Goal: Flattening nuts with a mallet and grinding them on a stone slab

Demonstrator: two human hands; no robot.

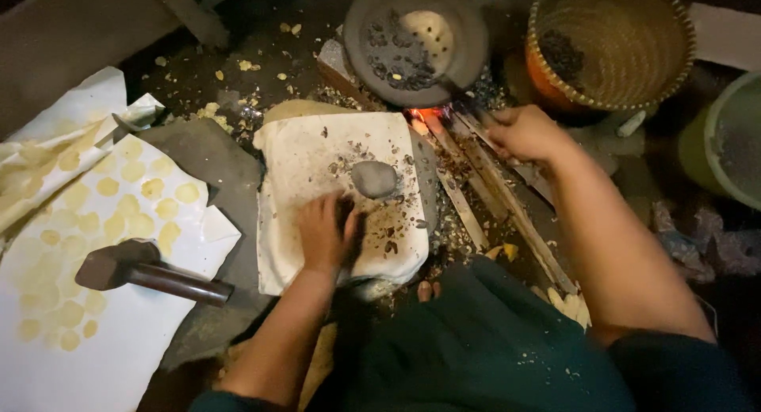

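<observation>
Dark, littered floor lay under you: your left hand [323, 231] pressed flat, fingers apart, on the cloth-covered slab [317, 162], while your right hand [527, 133] clamped stiff, light firewood sticks [483, 178] mid-length.

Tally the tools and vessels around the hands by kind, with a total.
Round pan over the fire: 1
Woven basket: 1
Green tub, partly out of view: 1
Hammer on the white sheet: 1
Round grey stone on the white pad, just beyond the left hand: 1
Total: 5
</observation>
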